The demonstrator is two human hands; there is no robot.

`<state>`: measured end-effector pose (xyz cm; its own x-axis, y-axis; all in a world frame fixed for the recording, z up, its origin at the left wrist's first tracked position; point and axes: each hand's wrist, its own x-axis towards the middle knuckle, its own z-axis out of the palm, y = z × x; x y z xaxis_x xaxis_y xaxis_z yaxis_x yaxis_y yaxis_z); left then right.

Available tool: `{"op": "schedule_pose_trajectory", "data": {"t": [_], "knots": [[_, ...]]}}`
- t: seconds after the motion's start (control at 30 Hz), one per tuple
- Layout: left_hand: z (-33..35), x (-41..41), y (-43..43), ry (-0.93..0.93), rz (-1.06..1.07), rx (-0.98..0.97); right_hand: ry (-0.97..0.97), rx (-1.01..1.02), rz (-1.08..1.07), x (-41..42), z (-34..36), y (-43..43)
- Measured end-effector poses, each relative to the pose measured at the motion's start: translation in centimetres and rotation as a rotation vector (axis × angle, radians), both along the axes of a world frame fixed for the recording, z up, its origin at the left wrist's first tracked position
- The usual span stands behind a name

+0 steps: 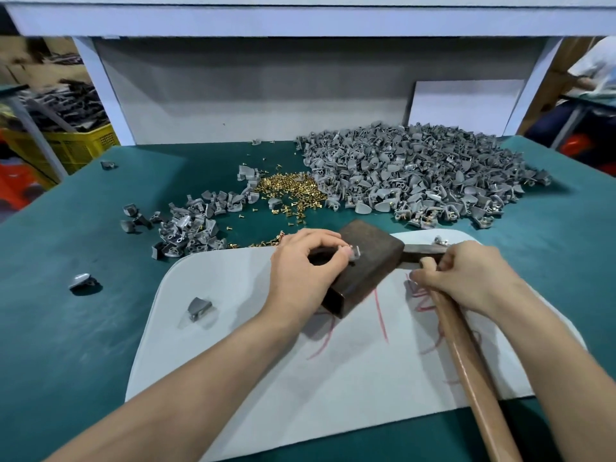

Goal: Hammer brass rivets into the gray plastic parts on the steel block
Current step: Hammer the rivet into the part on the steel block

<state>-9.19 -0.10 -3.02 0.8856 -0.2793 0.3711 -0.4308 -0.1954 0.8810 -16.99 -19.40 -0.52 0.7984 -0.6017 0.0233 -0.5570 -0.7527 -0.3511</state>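
A dark rusty steel block lies on a white mat in the middle of the green table. My left hand rests over the block's left side and pinches a small gray plastic part on its top. My right hand grips the wooden handle of a hammer just below its metal head, which sits low beside the block's right edge. A pile of brass rivets lies behind the block. A large heap of gray plastic parts fills the back right.
A smaller cluster of gray parts lies left of the rivets. Single parts sit on the mat and on the table at left. A gray backboard closes the rear. A yellow crate stands beyond the left edge.
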Motion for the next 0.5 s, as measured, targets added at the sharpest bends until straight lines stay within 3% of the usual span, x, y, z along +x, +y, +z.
{"op": "schedule_pose_trajectory", "data": {"t": [0.13, 0.2, 0.33, 0.5], "knots": [[-0.2, 0.0, 0.3, 0.053, -0.012, -0.013, -0.063, -0.050, -0.113, 0.5, -0.4, 0.9], [-0.2, 0.0, 0.2, 0.052, -0.020, 0.002, -0.127, 0.108, -0.150, -0.2, 0.2, 0.8], [-0.3, 0.3, 0.2, 0.005, -0.033, 0.032, -0.395, 0.698, -0.138, -2.0, 2.7, 0.8], [-0.6, 0.8, 0.1, -0.007, -0.049, 0.024, -0.347, 0.747, 0.103, -1.7, 6.2, 4.6]]}}
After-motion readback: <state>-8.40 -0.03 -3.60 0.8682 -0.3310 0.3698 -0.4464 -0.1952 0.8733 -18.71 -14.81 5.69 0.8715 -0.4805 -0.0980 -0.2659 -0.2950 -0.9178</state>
